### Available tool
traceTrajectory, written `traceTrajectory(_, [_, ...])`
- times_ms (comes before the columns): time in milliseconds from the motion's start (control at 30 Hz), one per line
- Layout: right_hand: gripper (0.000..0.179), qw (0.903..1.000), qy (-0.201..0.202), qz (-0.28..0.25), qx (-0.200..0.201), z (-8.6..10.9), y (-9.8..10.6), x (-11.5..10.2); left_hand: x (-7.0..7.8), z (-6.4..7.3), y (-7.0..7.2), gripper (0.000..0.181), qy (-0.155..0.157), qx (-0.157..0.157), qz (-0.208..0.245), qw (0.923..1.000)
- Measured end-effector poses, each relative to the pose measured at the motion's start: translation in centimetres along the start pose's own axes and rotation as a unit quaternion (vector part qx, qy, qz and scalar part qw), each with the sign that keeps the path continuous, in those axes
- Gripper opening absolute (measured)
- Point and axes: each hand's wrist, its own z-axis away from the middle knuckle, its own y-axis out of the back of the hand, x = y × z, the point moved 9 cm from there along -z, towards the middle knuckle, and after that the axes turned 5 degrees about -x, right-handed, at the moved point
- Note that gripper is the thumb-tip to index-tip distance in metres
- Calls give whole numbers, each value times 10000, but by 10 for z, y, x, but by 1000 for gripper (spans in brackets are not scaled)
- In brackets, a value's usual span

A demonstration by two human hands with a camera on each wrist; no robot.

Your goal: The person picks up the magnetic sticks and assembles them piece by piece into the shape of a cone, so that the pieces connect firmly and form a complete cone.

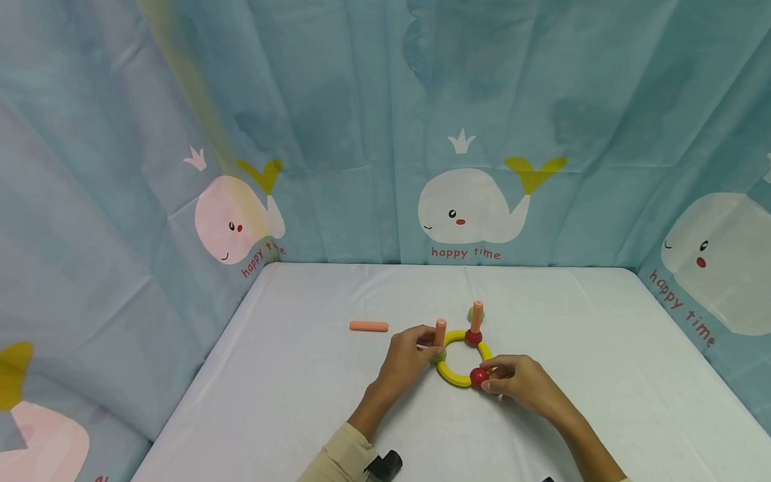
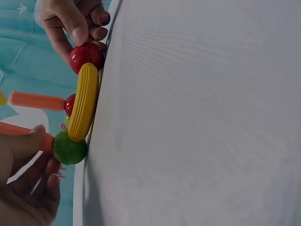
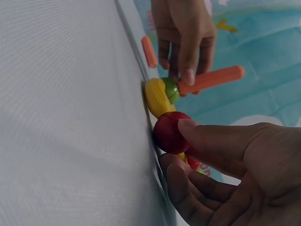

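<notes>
Yellow curved pieces (image 1: 454,379) and balls form a ring on the white table. My left hand (image 1: 408,358) pinches an upright orange stick (image 1: 441,331) low down, where it stands in a green ball (image 2: 70,148) at the ring's left. The thumb and fingers of my right hand (image 1: 525,384) hold a red ball (image 1: 478,377) at the near right of the ring; this ball bears no stick. Another red ball (image 1: 473,337) sits at the ring's far side with a second orange stick (image 1: 477,316) rising from it.
A loose orange stick (image 1: 369,326) lies on the table (image 1: 289,381) left of the ring. Behind the far upright stick is a light green ball (image 1: 472,312), partly hidden. Blue curtains (image 1: 349,134) with whale prints surround the table's back and sides.
</notes>
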Motion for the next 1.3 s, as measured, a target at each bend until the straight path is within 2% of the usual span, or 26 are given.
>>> traceTrajectory(167, [38, 9998, 131, 103, 79, 1, 6, -4, -9, 4, -1, 31, 427, -107, -85, 9990])
traceTrajectory(367, [55, 9966, 157, 514, 625, -8, 24, -8, -15, 5, -4, 35, 765, -295, -41, 9966])
traceTrajectory(500, [54, 9929, 244, 807, 842, -22, 31, -8, -15, 6, -6, 34, 819, -339, -39, 9961])
traceTrajectory(800, [49, 9935, 353, 806, 727, -56, 24, -12, -17, 3, -8, 31, 864, -311, -229, 9955])
traceTrajectory(1033, [36, 9922, 422, 897, 749, -65, 23, -14, -14, 2, -9, 29, 756, -350, -246, 9962])
traceTrajectory(1300, [31, 9894, 588, 1114, 722, -66, 26, -16, -14, 1, -7, 28, 668, -371, -279, 9967])
